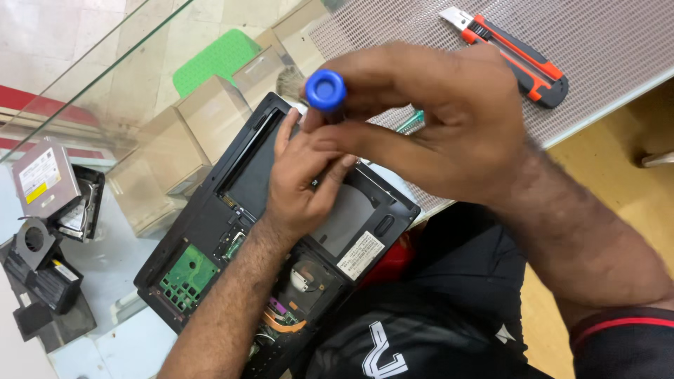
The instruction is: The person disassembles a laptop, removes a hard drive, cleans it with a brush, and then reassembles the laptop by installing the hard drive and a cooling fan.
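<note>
Glass-topped counter (91, 91) over pale tiled floor (42, 35), yellow floor (618, 175) at right.

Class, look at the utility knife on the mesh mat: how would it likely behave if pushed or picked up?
The utility knife looks flat-sided, so it would probably slide, not roll. The mesh mat likely adds grip. Its blade tip seems exposed, so lift it by the handle.

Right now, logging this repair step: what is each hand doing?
Left hand: fingers spread, pressing flat on the opened laptop base, holding nothing.
Right hand: grip closed around a blue-capped screwdriver, held upright over the laptop.
</note>
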